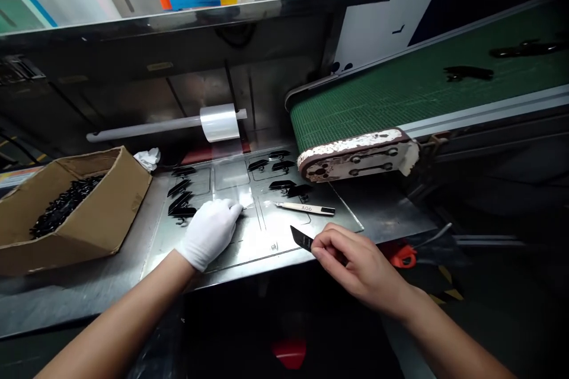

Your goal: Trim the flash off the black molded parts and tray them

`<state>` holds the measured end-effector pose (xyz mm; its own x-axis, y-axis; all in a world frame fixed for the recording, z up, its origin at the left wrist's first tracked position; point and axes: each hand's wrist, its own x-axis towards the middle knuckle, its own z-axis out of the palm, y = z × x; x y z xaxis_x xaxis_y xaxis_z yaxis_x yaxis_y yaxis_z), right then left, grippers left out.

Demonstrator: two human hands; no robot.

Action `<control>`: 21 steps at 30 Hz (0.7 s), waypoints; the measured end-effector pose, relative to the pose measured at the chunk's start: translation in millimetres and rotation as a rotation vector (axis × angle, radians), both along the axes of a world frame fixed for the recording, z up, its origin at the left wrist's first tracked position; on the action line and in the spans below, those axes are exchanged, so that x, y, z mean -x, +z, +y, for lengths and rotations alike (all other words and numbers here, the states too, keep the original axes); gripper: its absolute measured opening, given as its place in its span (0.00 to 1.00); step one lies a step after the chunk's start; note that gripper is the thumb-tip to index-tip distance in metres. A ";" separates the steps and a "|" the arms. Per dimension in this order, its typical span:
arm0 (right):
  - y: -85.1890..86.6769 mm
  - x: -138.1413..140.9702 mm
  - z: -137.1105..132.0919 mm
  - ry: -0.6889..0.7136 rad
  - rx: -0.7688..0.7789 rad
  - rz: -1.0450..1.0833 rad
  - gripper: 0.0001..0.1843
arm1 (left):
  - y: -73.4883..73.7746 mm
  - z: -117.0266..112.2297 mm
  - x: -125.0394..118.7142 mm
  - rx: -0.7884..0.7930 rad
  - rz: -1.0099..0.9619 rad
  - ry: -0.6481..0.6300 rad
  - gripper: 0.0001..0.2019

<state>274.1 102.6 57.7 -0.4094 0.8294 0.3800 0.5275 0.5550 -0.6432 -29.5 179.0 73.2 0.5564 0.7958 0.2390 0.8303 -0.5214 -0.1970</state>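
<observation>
1. The right hand (360, 263) is bare and hovers over the front edge of the steel tabletop (111, 284). Its fingers (324, 243) are drawn narrow, pinched on a small flat black part (302, 238).
2. That black part juts out up and to the left from the fingertips, with its free end above the near edge of the clear film sheet (271, 231). The gripped end is hidden under the thumb and forefinger.
3. The left hand (211, 231) wears a white glove and lies palm down on the film sheet. Its fingers (233, 208) are loosely spread and flat, holding nothing, pressing on the film.
4. Just left of the gloved fingers sit several black clips (181, 201) in a column. More black pieces (284, 174) lie beyond, near the conveyor's end.
5. A pale pen-like tool (304, 208) marked A06 lies on the sheet between the two hands, apart from both.
6. A roll of clear film (219, 122) hangs on a bar behind.
7. A cardboard box (102, 213) of black parts stands at the left.
8. A green conveyor belt (422, 89) carrying black parts rises to the right.
</observation>
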 end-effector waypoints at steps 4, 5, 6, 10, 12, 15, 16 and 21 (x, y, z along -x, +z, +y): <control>-2.8 1.8 2.4 -0.005 0.014 -0.021 0.07 | -7.6 -31.8 1.4 0.046 -0.015 -0.008 0.14; -2.4 4.5 4.8 0.005 0.016 -0.030 0.07 | -10.8 -40.6 1.9 0.059 -0.026 -0.002 0.13; -1.3 8.2 8.0 0.020 0.012 -0.039 0.07 | -14.4 -49.0 2.5 0.071 -0.040 0.004 0.12; 10.2 34.3 26.8 0.103 -0.066 -0.127 0.06 | -31.5 -75.7 7.5 0.097 -0.138 0.014 0.12; 18.4 53.1 37.9 0.141 -0.132 -0.227 0.06 | -41.0 -85.5 10.3 0.080 -0.253 -0.013 0.15; 29.4 84.6 53.2 0.194 -0.247 -0.424 0.10 | -55.9 -96.9 12.6 0.059 -0.396 -0.022 0.22; 32.0 94.8 57.6 0.205 -0.286 -0.491 0.11 | -60.8 -99.8 12.9 0.061 -0.410 -0.009 0.22; 37.3 131.9 76.2 0.226 -0.344 -0.745 0.12 | -83.2 -108.2 13.4 0.048 -0.425 0.048 0.26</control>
